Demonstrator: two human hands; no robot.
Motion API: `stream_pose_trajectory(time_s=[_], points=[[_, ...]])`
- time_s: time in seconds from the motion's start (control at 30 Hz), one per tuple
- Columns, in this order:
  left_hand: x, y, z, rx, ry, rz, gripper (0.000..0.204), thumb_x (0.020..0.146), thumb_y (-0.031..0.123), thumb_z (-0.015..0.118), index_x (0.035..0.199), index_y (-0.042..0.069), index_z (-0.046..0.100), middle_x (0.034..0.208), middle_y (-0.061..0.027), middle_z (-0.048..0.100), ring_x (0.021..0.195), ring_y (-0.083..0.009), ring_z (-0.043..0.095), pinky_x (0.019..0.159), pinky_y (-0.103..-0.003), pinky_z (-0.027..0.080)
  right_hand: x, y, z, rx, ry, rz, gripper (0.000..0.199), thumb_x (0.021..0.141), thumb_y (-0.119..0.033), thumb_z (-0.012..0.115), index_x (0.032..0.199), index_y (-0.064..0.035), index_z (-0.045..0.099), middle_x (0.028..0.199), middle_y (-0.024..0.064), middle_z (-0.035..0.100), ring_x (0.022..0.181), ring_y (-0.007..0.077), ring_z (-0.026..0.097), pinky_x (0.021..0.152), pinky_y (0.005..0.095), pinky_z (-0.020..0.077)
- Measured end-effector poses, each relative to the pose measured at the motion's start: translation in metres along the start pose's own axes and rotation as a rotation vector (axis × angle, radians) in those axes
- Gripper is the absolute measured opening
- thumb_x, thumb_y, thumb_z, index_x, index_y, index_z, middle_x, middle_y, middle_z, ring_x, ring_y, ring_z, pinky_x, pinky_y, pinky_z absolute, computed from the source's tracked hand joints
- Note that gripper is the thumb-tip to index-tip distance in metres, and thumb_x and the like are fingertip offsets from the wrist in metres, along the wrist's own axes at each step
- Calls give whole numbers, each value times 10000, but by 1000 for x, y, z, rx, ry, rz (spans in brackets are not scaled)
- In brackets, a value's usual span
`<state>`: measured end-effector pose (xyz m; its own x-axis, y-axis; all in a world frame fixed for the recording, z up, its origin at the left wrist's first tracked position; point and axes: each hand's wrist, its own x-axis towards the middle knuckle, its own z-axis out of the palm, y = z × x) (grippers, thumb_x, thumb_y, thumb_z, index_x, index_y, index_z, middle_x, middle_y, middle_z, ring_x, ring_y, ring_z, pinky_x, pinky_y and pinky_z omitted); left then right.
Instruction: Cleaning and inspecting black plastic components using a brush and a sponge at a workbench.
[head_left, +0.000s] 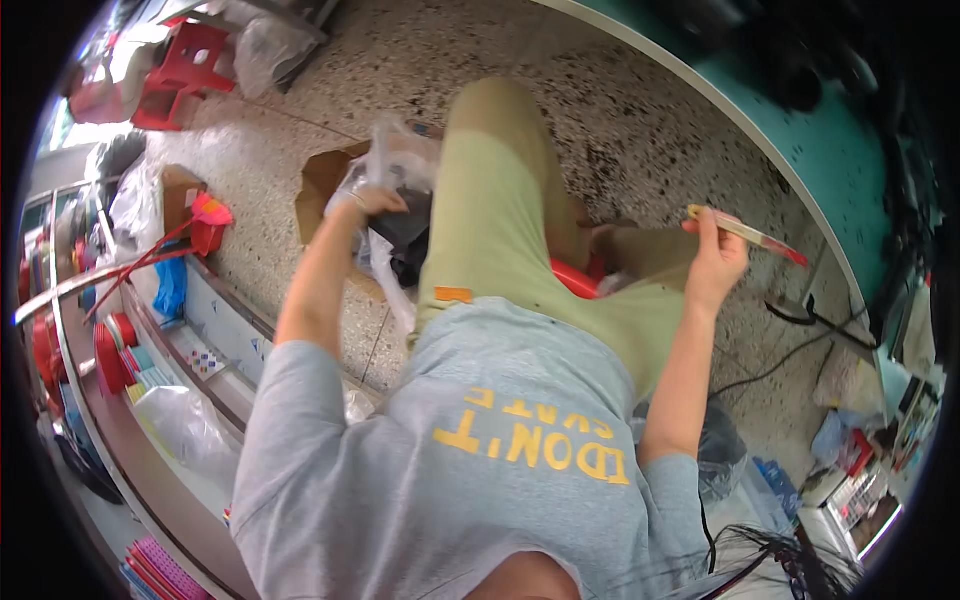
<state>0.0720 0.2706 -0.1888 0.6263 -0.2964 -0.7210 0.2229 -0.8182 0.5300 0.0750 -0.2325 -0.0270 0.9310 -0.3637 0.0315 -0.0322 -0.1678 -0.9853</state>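
Brush [745,234] in right hand [716,262] — speckled terrazzo floor [640,130], teal wall [800,130].

Speckled terrazzo floor [640,130], teal counter [820,140] right, glass shelves [150,400] left.

Soft, even daylight filled the scene, brightest at the upper left, where the view blew out to white. Shadows stayed faint on the speckled grey terrazzo floor [640,130]. Fisheye bending curved straight edges, a black vignette ringed the frame, and slight blur softened details.

A shop: stocked display shelves [150,400], terrazzo floor [620,130].
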Motion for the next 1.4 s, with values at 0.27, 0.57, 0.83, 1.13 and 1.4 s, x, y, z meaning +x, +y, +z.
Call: stream_pose_trajectory(time_s=[0.27, 0.57, 0.83, 1.13, 1.4], points=[[7, -7, 112, 306, 640, -608, 381, 822, 103, 502, 1198, 148, 454, 1159, -154, 527, 1018, -331, 549, 824, -407, 455, 48, -5, -120, -93, 241, 25, 182, 871, -128, 576, 970, 24, 593, 874, 70, 631, 749, 133, 586, 677, 248, 465], [45, -2, 103, 606, 624, -328, 228, 785, 135, 516, 1002, 163, 581, 1156, -99, 507, 1099, -301, 440, 870, -442, 391, 60, -20, -46, -352, -59, -23, 159, 861, -127, 582, 925, 16, 602, 852, 59, 624, 746, 112, 562, 718, 243, 422], [-87, 161, -4, 642, 1369, 267, 218, 701, 46, 557, 915, 79, 582, 1072, -75, 571, 959, -300, 508, 798, -383, 432, -4, -60, 21, 136, -625, 214, 99, 733, -30, 629, 832, -43, 628, 1224, 116, 502, 1116, 220, 473, 956, 366, 366], [-78, 309, 9, 20, 984, 630, 584, 640, -87, 565, 1188, 114, 543, 1396, -178, 254, 1269, -328, 310, 1035, -405, 264, -48, -35, 57, 487, -627, 329, 122, 743, -12, 677, 855, 0, 630, 816, -5, 571, 794, 86, 551, 873, 287, 397], [-51, 305, 57, -741, 553, 614, 398, 698, -81, 577, 1084, 15, 599, 1392, -126, 253, 1238, -249, 360, 989, -352, 359, -68, -29, 4, 239, -805, 280, 77, 732, -36, 660, 784, 12, 630, 980, 88, 637, 859, 153, 600, 790, 308, 468]])
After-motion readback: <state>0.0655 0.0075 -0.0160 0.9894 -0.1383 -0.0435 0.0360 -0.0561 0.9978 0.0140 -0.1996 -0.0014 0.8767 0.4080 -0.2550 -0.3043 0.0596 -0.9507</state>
